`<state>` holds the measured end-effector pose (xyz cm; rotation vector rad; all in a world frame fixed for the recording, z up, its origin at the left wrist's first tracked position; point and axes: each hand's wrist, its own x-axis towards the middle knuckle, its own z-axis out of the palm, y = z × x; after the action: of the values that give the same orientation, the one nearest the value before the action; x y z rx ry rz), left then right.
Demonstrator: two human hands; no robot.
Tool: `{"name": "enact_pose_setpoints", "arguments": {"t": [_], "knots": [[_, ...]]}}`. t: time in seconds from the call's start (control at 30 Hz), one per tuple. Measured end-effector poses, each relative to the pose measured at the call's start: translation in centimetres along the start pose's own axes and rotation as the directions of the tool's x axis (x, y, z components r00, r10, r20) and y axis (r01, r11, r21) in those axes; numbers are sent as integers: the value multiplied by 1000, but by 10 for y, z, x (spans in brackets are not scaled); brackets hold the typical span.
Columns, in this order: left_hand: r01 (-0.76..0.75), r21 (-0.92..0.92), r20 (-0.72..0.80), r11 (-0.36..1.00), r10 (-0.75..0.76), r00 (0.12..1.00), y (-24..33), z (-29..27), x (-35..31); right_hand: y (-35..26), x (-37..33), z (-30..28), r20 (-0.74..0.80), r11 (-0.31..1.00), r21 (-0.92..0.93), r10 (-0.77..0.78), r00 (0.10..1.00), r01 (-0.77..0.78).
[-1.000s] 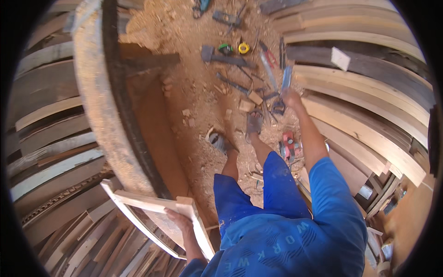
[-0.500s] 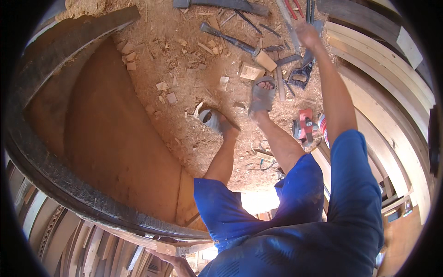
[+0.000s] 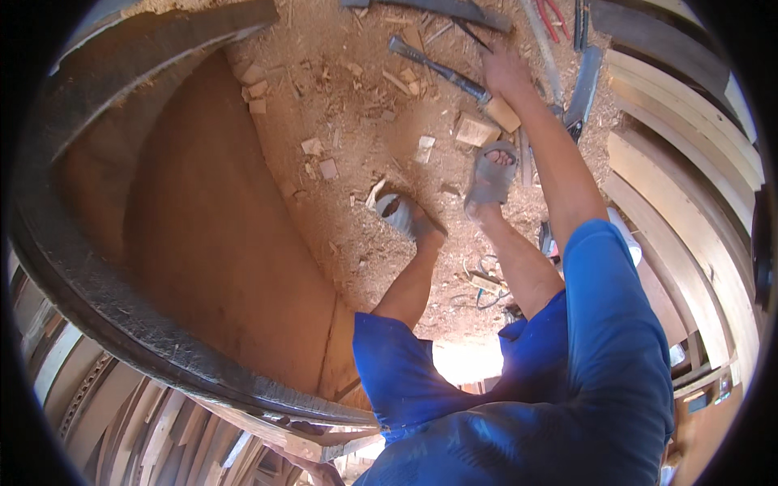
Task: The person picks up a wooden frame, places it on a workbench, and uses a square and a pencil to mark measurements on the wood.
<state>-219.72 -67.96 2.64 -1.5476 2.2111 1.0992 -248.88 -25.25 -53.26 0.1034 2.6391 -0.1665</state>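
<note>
My right hand (image 3: pixel 509 74) reaches down among the hand tools on the shaving-covered ground. Its fingertips are at the near end of a thin dark rod (image 3: pixel 470 34); blur hides whether they grip it. Just left of that hand lies a long dark chisel-like tool (image 3: pixel 438 66), with a pale wooden piece (image 3: pixel 504 114) at its near end. My left hand (image 3: pixel 316 470) shows only in part at the bottom, beside the wooden edge (image 3: pixel 301 446) of a large curved timber structure. Its fingers are hidden.
The structure's dark curved rim (image 3: pixel 105 316) and brown panel (image 3: pixel 219 235) fill the left. Red-handled pliers (image 3: pixel 553 20) and a grey curved bar (image 3: pixel 585 85) lie far right. Stacked planks (image 3: pixel 673 194) line the right side. Wood offcuts (image 3: pixel 475 130) lie near my sandalled feet.
My right hand has moved left, from beside the pliers and long pale strip to the end of the thin rod. The view has shifted, so the scene sits further right.
</note>
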Motion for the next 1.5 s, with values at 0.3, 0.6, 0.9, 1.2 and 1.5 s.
{"name": "enact_pose_setpoints", "arguments": {"t": [0.3, 0.6, 0.9, 1.2, 1.5], "knots": [[0, 169, -25, 986, 5, 1000, -3, 3, -1, 38, -68, -53, 211, 881, 420, 140, 967, -219], [37, -106, -177, 994, -56, 983, -49, 16, 1, 35, -258, -141, 655, 2, 750, 129, 744, -661], [97, 147, -182, 984, -70, 981, 16, 21, 2, -158, -302, -340, 336, 222, 928, -159, 928, -298], [127, -9, 74, 992, -126, 989, 8, -7, 2, -367, -403, -463, -7, 197, 968, -604, 797, 158], [46, 331, 229, 942, -128, 965, -92, -83, -65, -485, -453, -426, -69, 291, 857, -752, 656, 425]]}}
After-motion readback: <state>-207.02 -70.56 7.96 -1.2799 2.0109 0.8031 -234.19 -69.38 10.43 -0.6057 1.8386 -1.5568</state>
